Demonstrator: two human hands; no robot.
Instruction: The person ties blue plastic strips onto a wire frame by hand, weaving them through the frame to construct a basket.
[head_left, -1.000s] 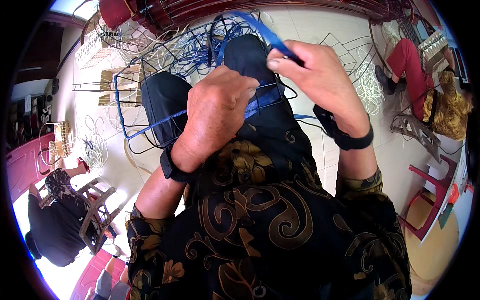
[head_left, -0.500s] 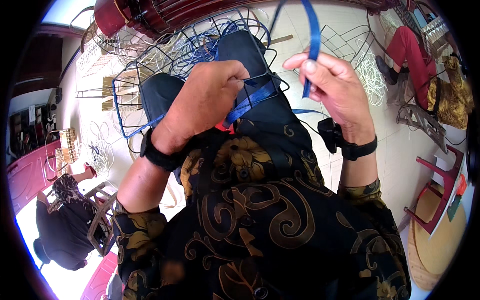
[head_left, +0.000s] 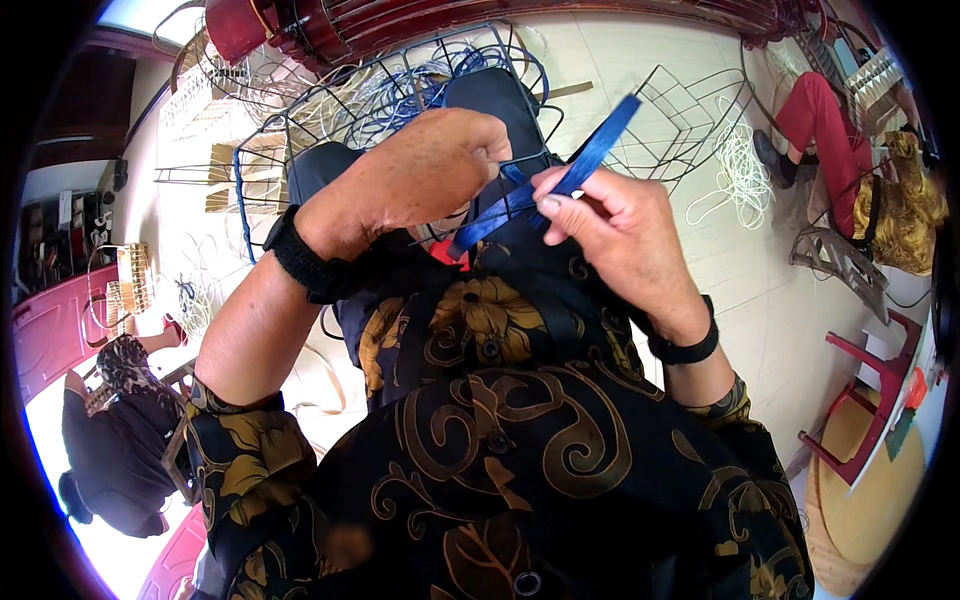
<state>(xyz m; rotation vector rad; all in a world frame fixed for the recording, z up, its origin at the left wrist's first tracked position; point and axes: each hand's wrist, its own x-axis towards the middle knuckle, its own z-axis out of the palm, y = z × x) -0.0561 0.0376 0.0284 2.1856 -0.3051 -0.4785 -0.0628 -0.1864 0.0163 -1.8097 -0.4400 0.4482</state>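
A black wire frame rests across my lap, one side wound with blue strap. My left hand is closed on the frame's wire near its right side, fingertips partly hidden. My right hand pinches a flat blue strap between thumb and fingers, just right of and below my left hand. More blue strap runs diagonally below the left hand, and a small red object shows beneath it, too covered to identify.
Beyond my knees lie blue and white coiled strands, wire frames and woven pieces. A person in red trousers sits at right, another in black at lower left. A red stool stands at right.
My right hand has swung down and left toward my left hand, turning the strap diagonal. My left hand remains on the frame, its forearm now angled more to the left.
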